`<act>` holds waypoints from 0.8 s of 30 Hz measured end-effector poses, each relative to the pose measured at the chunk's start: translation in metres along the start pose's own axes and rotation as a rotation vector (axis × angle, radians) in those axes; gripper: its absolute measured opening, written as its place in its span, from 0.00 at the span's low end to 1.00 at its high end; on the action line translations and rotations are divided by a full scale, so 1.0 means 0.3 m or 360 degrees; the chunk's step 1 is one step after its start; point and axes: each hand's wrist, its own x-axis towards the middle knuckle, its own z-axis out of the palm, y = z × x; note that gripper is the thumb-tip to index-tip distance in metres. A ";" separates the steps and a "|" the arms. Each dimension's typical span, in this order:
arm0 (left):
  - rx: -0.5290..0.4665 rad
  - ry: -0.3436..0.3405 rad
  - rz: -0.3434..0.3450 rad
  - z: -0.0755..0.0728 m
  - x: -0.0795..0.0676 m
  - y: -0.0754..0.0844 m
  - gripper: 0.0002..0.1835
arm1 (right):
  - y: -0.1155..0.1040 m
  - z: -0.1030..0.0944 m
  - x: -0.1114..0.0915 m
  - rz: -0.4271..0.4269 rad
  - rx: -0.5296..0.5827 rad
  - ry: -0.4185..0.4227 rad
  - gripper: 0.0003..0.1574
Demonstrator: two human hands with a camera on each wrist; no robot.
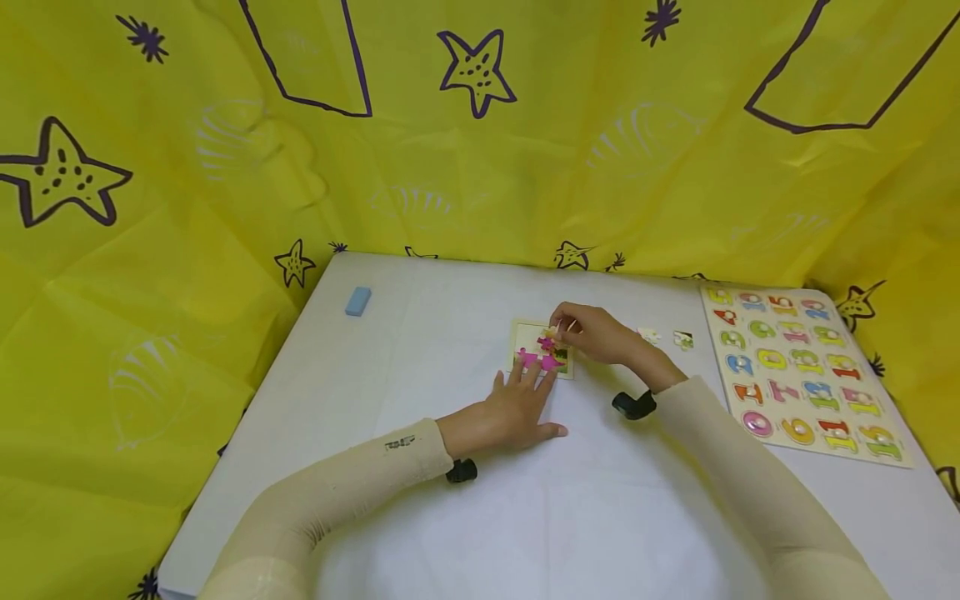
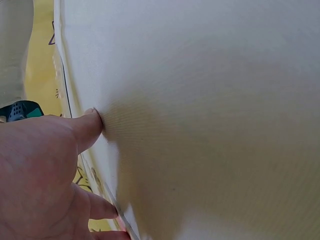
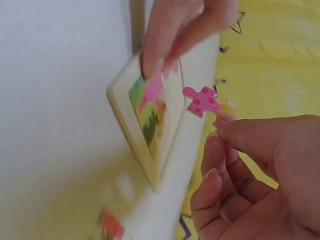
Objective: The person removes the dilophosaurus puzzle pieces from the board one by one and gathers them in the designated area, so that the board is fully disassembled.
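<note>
A small square wooden jigsaw tray [image 1: 515, 335] lies near the middle of the table. Pink pieces [image 1: 528, 360] and a green-and-brown section fill its near part. My left hand [image 1: 517, 413] rests with straight, spread fingers, their tips on the pink pieces at the tray's near edge. In the left wrist view, its thumb [image 2: 87, 127] stretches out by the white surface. My right hand [image 1: 602, 335] pinches a pink jigsaw piece [image 3: 201, 101] with darker spots and a yellow end between thumb and fingertips. The piece is held over the tray's far right part.
Loose jigsaw pieces [image 1: 683, 340] lie right of the tray. A wooden number board [image 1: 780, 371] with colourful numerals covers the table's right side. A blue block [image 1: 358, 301] sits at the back left. A yellow patterned curtain [image 1: 480, 167] hangs behind the table.
</note>
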 end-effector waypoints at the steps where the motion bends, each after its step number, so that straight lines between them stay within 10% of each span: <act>1: 0.0005 0.0000 -0.0002 0.000 0.000 0.001 0.53 | 0.008 -0.010 -0.008 -0.0006 -0.0007 0.0028 0.08; 15: -0.0013 -0.0049 -0.0041 0.002 0.005 0.010 0.53 | 0.168 -0.223 -0.235 0.0234 -0.0050 0.0188 0.13; 24: -0.0047 -0.0056 -0.0040 -0.001 0.000 0.009 0.52 | 0.254 -0.250 -0.329 0.0335 0.0054 0.0174 0.15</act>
